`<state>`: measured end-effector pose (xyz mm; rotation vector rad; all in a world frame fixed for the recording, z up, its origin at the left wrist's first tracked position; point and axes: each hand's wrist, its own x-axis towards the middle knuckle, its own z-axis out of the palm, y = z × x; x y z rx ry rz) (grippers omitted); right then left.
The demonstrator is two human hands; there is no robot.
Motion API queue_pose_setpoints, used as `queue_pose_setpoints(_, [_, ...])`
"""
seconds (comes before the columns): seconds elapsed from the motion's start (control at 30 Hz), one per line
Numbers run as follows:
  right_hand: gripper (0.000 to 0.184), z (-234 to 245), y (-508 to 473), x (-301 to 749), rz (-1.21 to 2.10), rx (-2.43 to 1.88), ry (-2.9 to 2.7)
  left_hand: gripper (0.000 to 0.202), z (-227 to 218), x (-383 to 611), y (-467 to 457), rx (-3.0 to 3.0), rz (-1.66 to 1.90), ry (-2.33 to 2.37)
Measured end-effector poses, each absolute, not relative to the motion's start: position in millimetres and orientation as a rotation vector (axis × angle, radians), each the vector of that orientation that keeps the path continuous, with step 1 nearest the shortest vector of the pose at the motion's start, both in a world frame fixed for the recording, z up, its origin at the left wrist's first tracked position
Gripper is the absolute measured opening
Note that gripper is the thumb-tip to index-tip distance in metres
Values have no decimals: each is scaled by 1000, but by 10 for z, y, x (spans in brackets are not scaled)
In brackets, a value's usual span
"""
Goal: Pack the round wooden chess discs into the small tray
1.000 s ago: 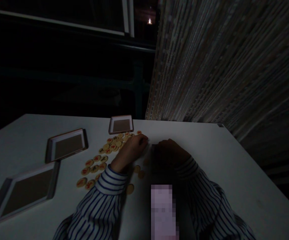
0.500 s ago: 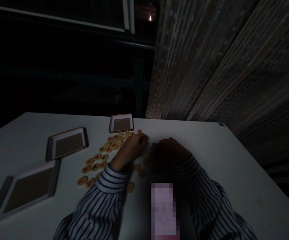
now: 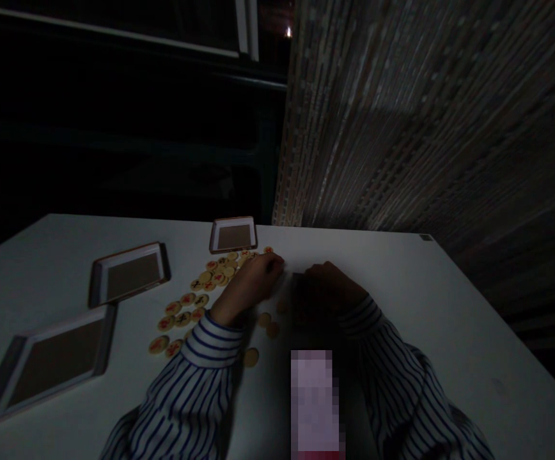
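Observation:
My left hand (image 3: 254,280) is curled closed just above the white table, beside a spread of round xiangqi pieces (image 3: 217,278). Whatever its fingers hold is hidden. To its right, my right hand (image 3: 334,285) is bent with its fingers curled, deep in shadow. A dark, flat-edged shape (image 3: 299,282) lies at its fingertips, too dim to name. Several pieces show red or dark characters. Between my forearms lie a few plain-faced pieces, among them one (image 3: 250,357) by my left cuff.
Three shallow rectangular trays stand on the white table (image 3: 402,300): one at the back (image 3: 233,234), one at the left (image 3: 129,273) and a larger one at the near left (image 3: 47,364). A beaded curtain (image 3: 378,128) hangs beyond the far edge. The room is dark.
Both hands stay nearly in place, with only slight shifts. The view has tilted a little, and the curtain's strands hang slightly further left. The pieces and trays lie as before.

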<state>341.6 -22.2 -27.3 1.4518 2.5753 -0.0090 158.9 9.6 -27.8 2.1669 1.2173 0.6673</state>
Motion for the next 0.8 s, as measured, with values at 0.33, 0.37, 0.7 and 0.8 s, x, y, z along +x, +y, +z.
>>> queue_pose_setpoints(0.33, [26, -284, -212, 3432, -46, 1438, 2589, 25, -307, 1573, 119, 2147, 682, 1237])
queue_pose_setpoints(0.37, [26, -285, -214, 3433, -44, 1437, 2596, 25, -303, 1571, 117, 2145, 677, 1240])
queue_pose_setpoints(0.7, [26, -297, -210, 3424, -41, 1452, 2571, 28, -262, 1540, 112, 2145, 679, 1263])
queue_pose_setpoints(0.8, [27, -267, -223, 3416, -49, 1452, 2571, 28, -249, 1517, 118, 2153, 692, 1268])
